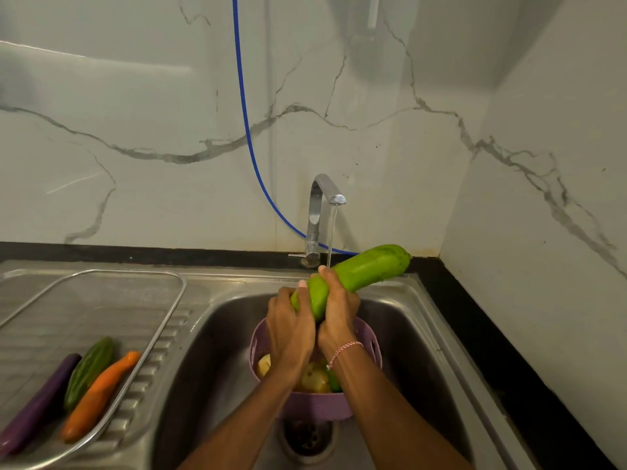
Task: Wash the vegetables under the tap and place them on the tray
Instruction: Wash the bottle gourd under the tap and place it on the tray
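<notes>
- Both hands grip the long green gourd point(366, 269) at its lower end, above the sink point(210, 351).
- The left hand point(288, 325) wraps around the very end of the gourd, with the fingers curled over it and one fingertip showing on top.
- The right hand point(339, 308) clamps around the gourd just beside the left, a little further up its length. A red-and-white thread bracelet point(344, 351) sits on that wrist.
- The gourd tilts up to the right, with its free end over the sink's back right corner.
- Water point(332, 228) runs in a thin stream from the tap point(317, 212) and lands on the gourd by the right hand's fingers.
- A purple basket point(315, 407) stands in the sink under the hands and holds more vegetables (yellowish ones and something green, half hidden by the forearms).
- On the draining board to the left lies the mesh tray point(176, 283).
- Three vegetables lie side by side at the tray's near end: a purple aubergine point(37, 401), a green bitter gourd point(89, 371) and an orange carrot point(98, 398).
- A blue hose point(249, 137) hangs down the marble wall and passes behind the tap.
- A black worktop point(492, 351) borders the sink on the right.
</notes>
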The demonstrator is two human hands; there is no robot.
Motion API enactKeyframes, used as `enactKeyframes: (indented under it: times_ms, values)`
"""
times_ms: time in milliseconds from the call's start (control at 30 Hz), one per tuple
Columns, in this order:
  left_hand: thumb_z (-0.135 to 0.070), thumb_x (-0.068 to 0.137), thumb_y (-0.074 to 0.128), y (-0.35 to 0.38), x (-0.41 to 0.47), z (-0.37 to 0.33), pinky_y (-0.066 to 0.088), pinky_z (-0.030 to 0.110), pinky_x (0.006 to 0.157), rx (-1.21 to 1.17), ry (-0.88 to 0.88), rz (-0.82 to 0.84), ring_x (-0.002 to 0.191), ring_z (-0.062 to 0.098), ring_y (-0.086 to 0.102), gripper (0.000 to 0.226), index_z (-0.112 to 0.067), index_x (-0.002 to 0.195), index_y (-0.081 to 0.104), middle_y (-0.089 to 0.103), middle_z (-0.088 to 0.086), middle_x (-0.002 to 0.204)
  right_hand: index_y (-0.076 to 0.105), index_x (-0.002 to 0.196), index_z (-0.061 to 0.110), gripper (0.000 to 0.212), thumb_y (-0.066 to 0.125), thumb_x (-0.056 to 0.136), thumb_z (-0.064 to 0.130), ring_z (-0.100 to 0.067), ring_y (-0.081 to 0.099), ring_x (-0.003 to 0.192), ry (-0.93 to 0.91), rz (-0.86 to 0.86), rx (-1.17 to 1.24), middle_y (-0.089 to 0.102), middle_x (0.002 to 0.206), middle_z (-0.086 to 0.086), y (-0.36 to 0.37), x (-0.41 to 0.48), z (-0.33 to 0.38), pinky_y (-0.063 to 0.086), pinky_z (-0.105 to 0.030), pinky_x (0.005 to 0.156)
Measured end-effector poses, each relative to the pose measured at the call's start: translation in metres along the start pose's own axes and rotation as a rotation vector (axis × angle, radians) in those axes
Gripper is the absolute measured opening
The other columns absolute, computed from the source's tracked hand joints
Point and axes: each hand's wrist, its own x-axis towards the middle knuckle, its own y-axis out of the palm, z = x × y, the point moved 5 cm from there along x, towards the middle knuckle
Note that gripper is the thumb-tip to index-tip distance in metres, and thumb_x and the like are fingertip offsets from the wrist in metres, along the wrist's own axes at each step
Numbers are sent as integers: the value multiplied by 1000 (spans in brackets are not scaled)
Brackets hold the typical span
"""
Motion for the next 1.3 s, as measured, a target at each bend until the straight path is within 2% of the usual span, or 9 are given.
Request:
enactKeyframes:
  times_ms: [200,367,500,700,800,933,1133,1200,1300]
  values:
    - [-44,106,28,-2,19,5,48,45,94,51,-220,63,106,40,61,50,-10,112,64,66,21,116,75,107,0,45,93,71,20,-34,76,87,19,144,-18,78,99,-22,7,-5,-4,64,-52,85]
    - [-61,102,28,7,23,28,41,22,42,-263,-567,392,44,22,55,69,-5,107,68,68,21,77,75,108,11,41,92,73,22,-33,79,87,36,192,-175,80,96,-16,3,-6,-4,62,-40,69]
    - [-64,101,27,-5,31,24,54,45,86,137,-242,251,99,38,68,50,-21,112,49,69,18,111,71,111,12,42,91,74,13,-33,76,97,-32,227,-363,78,106,-17,-2,6,12,63,-47,87]
    - [-72,83,66,3,32,6,54,47,103,-311,-134,379,109,14,70,52,-37,122,63,75,-6,113,58,126,28,64,91,71,33,-20,69,96,-382,370,-1159,71,106,3,2,3,28,58,-36,84]
    - [-69,61,85,-3,32,10,59,47,95,-407,-243,258,100,16,75,73,-24,116,70,79,-2,105,48,136,24,69,83,78,38,-31,66,103,-615,408,-1580,67,114,-8,13,-13,35,53,-40,86]
    - [-56,51,97,-13,39,13,62,52,87,-541,-321,143,90,27,78,66,-14,99,78,80,7,93,43,140,27,78,85,76,39,-34,63,112,-566,435,-1610,63,123,-12,20,-17,34,53,-46,94]
    - [-9,92,71,-16,36,-1,63,37,81,-878,-270,185,103,32,74,9,-6,101,72,77,17,107,52,130,33,81,97,63,27,-23,66,105,-277,623,-1335,63,123,-1,20,4,47,61,-45,90]
    - [-11,95,68,-10,34,0,61,38,87,-963,-320,184,110,29,72,15,-6,108,69,74,19,119,50,130,34,78,95,65,33,-24,64,105,-431,561,-1423,62,122,-1,22,0,48,59,-45,90]
    - [-29,86,81,1,23,4,63,37,66,-867,-492,141,93,27,76,36,-4,109,70,77,19,107,46,136,30,76,86,73,42,-28,64,110,-755,405,-1647,63,126,-3,24,-12,34,55,-44,94]
